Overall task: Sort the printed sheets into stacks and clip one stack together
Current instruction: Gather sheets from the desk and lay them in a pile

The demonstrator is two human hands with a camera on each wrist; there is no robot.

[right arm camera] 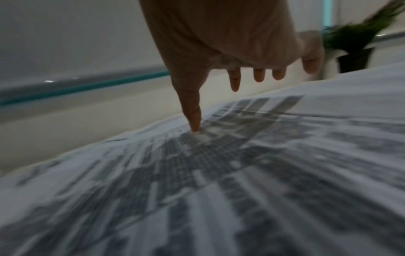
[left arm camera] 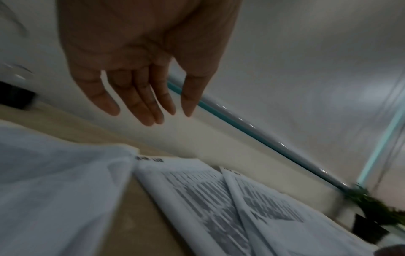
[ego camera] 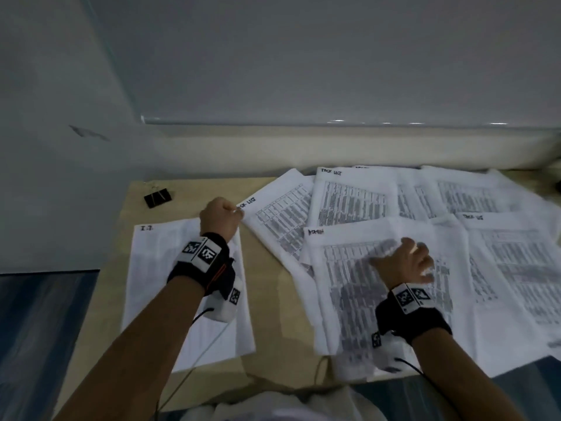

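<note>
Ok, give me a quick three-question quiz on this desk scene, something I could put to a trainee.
1. True or false: the binder clip is already clamped onto a stack of sheets.
2. In the right wrist view, how does the right hand meet the front sheet? A: with one digit's tip. B: with a flat palm. C: with a clenched fist.
3. Fill in: the lone sheet on the left part of the table lies beneath the ____ wrist.

Key: 1 false, the clip lies by itself on the table. 2 A. 3 left.
</note>
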